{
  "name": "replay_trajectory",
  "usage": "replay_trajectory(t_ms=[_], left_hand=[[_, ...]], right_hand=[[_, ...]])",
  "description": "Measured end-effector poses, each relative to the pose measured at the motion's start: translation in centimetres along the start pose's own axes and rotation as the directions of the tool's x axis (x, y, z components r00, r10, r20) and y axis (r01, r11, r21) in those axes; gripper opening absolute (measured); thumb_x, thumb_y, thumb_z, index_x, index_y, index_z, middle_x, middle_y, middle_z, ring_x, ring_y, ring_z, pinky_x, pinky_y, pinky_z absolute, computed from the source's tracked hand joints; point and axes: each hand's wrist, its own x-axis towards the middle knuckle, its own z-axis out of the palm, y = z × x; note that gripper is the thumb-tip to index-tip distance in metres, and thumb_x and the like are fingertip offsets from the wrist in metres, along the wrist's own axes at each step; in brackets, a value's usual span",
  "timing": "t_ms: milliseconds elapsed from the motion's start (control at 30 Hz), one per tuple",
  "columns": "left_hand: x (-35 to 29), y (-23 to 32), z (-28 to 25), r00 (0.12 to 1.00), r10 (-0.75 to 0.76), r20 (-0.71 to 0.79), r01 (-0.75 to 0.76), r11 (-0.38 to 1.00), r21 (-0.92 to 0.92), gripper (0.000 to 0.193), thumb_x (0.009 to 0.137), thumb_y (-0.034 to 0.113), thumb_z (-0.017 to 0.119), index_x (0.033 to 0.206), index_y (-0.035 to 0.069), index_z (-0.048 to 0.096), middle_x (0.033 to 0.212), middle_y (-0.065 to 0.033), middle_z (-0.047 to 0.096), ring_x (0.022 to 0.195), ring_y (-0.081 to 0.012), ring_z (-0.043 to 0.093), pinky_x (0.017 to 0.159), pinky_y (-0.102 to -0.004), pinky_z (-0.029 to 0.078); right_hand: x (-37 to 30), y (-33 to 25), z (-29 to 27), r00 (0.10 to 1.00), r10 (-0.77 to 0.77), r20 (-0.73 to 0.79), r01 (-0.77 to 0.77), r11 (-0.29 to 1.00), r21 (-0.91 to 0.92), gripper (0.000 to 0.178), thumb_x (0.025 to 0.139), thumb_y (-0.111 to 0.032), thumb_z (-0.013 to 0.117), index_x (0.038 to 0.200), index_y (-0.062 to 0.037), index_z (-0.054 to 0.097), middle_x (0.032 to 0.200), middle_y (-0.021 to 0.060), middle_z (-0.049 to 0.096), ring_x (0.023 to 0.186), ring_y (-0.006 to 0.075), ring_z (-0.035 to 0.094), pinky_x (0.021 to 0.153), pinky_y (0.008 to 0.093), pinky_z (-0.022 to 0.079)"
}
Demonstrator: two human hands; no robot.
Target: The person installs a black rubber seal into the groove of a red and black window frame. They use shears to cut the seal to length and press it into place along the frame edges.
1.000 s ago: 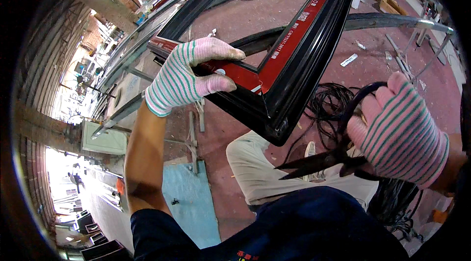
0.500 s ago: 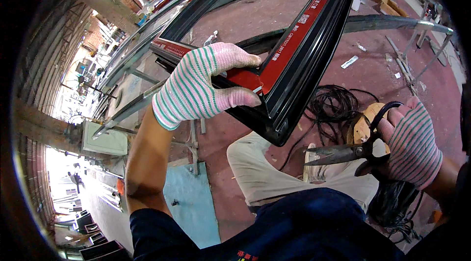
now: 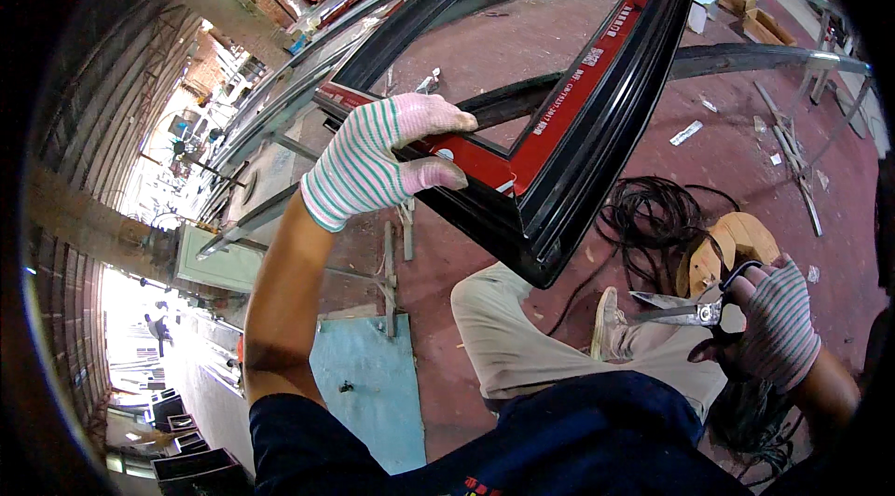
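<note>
Left hand (image 3: 373, 160) gripping black frame (image 3: 559, 179), right hand (image 3: 778, 328) closed on scissors (image 3: 676, 310), cable coil (image 3: 653, 226) beneath.

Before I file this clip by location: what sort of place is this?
Probably a window-frame workshop. The left hand holds a black frame, the right hand holds scissors, and long metal profiles lie across a dusty red floor.

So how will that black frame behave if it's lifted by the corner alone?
The black frame is probably stiff, since its long sides look straight. It may swing, as the left hand grips only near one corner. Its glossy surface could be slippery.
</note>
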Motion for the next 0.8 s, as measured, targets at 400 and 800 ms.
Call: replay_trajectory(t_ms=[400,800], left_hand=[[-1.8,-4.5,-1.5,0.998,0.035,-0.047,-0.031,0.997,0.073,0.059,0.084,0.049,0.077,0.122,0.004,0.070,0.119,-0.0102,0.071,0.118,-0.0276,0.065,0.104,-0.0390,0.048],[-6.0,-11.1,-4.4,0.926,-0.180,-0.333,0.286,0.908,0.306,0.044,0.087,0.030,0.077,0.122,0.005,0.069,0.128,-0.0132,0.067,0.124,-0.0282,0.061,0.108,-0.0379,0.045]], right_hand=[[-1.8,0.8,2.5,0.997,0.071,0.009,-0.071,0.993,0.092,0.077,0.048,-0.064,0.090,0.097,-0.0092,0.066,0.081,0.0087,0.062,0.078,0.0325,0.061,0.081,0.0455,0.040],[-1.8,1.2,3.6,0.996,0.079,0.027,-0.081,0.995,0.065,0.074,0.053,-0.065,0.088,0.091,-0.0063,0.065,0.076,0.0115,0.063,0.077,0.0360,0.064,0.075,0.0467,0.045]])
